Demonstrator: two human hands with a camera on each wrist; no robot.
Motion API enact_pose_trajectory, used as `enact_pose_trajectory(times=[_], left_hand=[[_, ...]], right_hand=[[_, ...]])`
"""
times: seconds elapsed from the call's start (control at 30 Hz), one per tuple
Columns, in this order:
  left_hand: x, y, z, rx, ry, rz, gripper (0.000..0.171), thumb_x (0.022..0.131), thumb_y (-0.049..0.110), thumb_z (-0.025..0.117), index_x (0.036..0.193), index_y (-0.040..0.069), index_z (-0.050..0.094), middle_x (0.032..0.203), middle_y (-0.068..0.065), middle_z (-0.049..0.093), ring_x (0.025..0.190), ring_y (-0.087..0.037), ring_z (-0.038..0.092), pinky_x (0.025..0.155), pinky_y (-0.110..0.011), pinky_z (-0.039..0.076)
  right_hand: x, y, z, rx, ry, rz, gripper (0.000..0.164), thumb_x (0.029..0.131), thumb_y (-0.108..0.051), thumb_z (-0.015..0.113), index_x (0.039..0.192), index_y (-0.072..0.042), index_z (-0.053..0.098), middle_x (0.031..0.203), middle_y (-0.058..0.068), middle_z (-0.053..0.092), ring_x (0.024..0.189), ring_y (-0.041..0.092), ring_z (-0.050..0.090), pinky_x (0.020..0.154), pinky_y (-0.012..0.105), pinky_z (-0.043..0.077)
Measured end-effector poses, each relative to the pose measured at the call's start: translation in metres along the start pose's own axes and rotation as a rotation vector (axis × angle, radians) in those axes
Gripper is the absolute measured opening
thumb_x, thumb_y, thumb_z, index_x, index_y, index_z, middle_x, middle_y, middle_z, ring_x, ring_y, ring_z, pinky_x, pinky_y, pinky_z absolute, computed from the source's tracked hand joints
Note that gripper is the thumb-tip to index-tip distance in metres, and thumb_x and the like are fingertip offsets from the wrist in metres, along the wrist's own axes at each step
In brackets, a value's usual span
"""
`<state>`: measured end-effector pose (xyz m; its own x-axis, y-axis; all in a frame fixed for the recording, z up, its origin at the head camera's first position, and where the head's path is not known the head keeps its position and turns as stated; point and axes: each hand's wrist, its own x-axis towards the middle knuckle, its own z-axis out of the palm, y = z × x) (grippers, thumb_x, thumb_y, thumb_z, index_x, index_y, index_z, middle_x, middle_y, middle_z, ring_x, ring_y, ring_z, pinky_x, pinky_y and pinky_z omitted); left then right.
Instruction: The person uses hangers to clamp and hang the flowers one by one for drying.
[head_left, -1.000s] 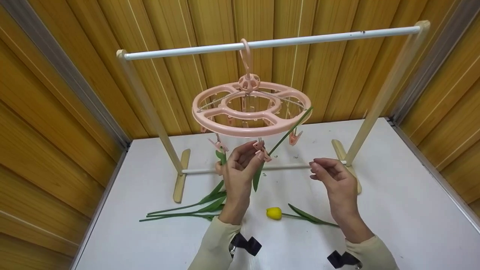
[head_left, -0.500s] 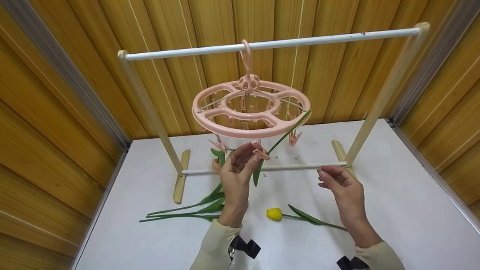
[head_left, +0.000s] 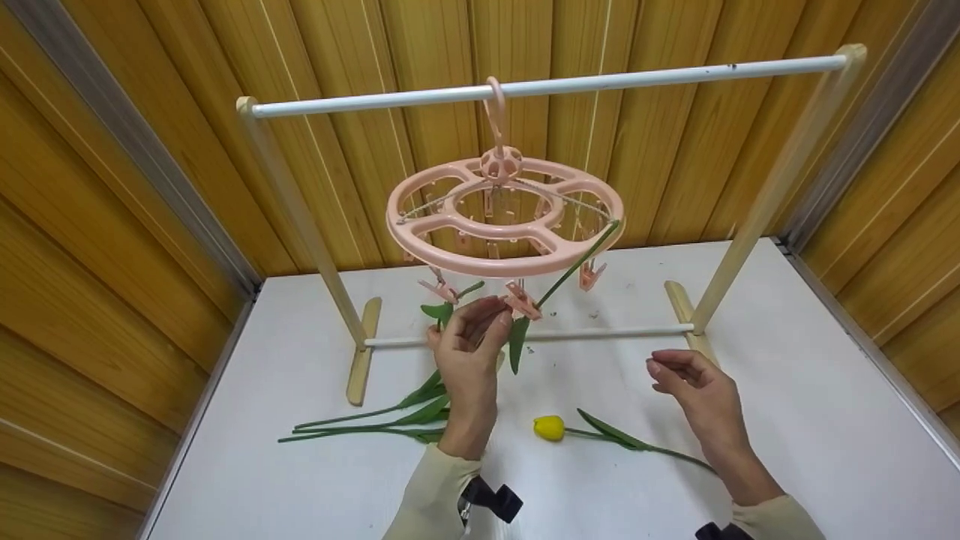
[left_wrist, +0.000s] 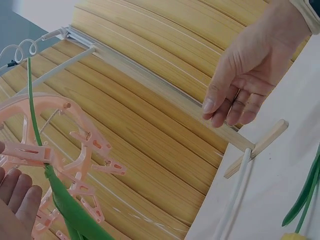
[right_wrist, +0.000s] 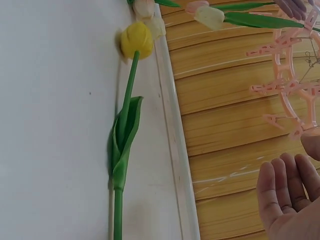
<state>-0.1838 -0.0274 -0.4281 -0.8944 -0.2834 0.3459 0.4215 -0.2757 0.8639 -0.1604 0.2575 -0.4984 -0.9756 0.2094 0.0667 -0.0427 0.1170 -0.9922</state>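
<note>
My left hand [head_left: 466,360] is at the front of a round pink clip hanger [head_left: 495,265], its fingertips beside a pink clothespin [head_left: 523,301]. The left wrist view shows its fingers [left_wrist: 22,195] loosely bent and apart from the clothespin. That clothespin grips an artificial tulip by its green stem [head_left: 574,264], flower end down; in the right wrist view its pale head [right_wrist: 210,18] shows. A second tulip's leaf [head_left: 437,310] hangs from the clothespin to the left. My right hand [head_left: 703,390] hovers at the right with loosely curled fingers, holding nothing, above a yellow tulip [head_left: 549,428].
A rack with a white bar [head_left: 637,80] and wooden legs bears the hanger. Several tulip stems [head_left: 360,429] lie at the left on the white table [head_left: 247,487]. Wood-patterned panels [head_left: 675,165] enclose the back and sides.
My left fingers have slipped off the clothespin, and the hand has moved slightly left and down. The right hand has drawn back to the right and toward me.
</note>
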Motion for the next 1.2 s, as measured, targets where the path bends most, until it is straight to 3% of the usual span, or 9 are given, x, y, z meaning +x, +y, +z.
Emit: enact_pose_trajectory(times=[0.17, 0.4, 0.67, 0.93, 1.1, 1.2], left_hand=[[-0.009, -0.002, 0.004, 0.01, 0.003, 0.063, 0.019, 0.096, 0.004, 0.075, 0.111, -0.007, 0.069, 0.108, -0.016, 0.074, 0.102, -0.027, 0.074, 0.09, -0.031, 0.062], [-0.024, -0.009, 0.018, 0.02, -0.141, 0.115, 0.015, 0.098, 0.001, 0.074, 0.111, -0.005, 0.073, 0.108, -0.013, 0.078, 0.101, -0.028, 0.076, 0.088, -0.034, 0.063], [-0.03, -0.016, 0.033, -0.015, -0.226, 0.037, 0.02, 0.096, 0.001, 0.076, 0.116, -0.005, 0.075, 0.114, -0.014, 0.077, 0.106, -0.029, 0.075, 0.094, -0.038, 0.061], [-0.026, -0.019, 0.045, 0.027, -0.229, -0.012, 0.026, 0.097, 0.006, 0.077, 0.121, -0.002, 0.075, 0.12, -0.01, 0.077, 0.109, -0.027, 0.075, 0.093, -0.037, 0.061], [-0.024, -0.021, 0.049, 0.035, -0.231, -0.01, 0.035, 0.095, 0.007, 0.078, 0.129, -0.002, 0.072, 0.127, -0.009, 0.074, 0.116, -0.024, 0.072, 0.098, -0.04, 0.059], [-0.023, -0.023, 0.051, 0.041, -0.234, 0.008, 0.042, 0.094, 0.007, 0.079, 0.134, -0.002, 0.07, 0.132, -0.009, 0.072, 0.121, -0.023, 0.07, 0.103, -0.047, 0.056]], right_hand=[[-0.003, 0.012, -0.017, -0.133, -0.07, 0.009, 0.043, 0.099, -0.026, 0.079, 0.129, 0.002, 0.067, 0.12, 0.01, 0.074, 0.104, 0.01, 0.071, 0.09, 0.021, 0.058], [-0.004, 0.024, -0.035, -0.331, -0.14, 0.002, 0.045, 0.099, -0.032, 0.079, 0.131, -0.001, 0.069, 0.125, 0.009, 0.073, 0.109, 0.001, 0.064, 0.09, 0.015, 0.053], [-0.005, 0.037, -0.043, -0.453, -0.22, -0.091, 0.032, 0.095, -0.019, 0.083, 0.121, -0.002, 0.074, 0.114, 0.008, 0.076, 0.102, 0.006, 0.068, 0.086, 0.019, 0.056], [-0.006, 0.041, -0.051, -0.53, -0.306, -0.046, 0.035, 0.094, -0.024, 0.084, 0.121, -0.005, 0.074, 0.116, 0.006, 0.075, 0.105, 0.018, 0.069, 0.088, 0.024, 0.058], [-0.005, 0.044, -0.054, -0.544, -0.364, -0.032, 0.033, 0.093, -0.026, 0.085, 0.118, -0.006, 0.075, 0.114, 0.004, 0.076, 0.102, 0.016, 0.068, 0.089, 0.025, 0.058], [-0.004, 0.046, -0.055, -0.547, -0.38, -0.018, 0.031, 0.093, -0.027, 0.085, 0.115, -0.008, 0.076, 0.111, 0.002, 0.076, 0.099, 0.013, 0.068, 0.087, 0.025, 0.058]])
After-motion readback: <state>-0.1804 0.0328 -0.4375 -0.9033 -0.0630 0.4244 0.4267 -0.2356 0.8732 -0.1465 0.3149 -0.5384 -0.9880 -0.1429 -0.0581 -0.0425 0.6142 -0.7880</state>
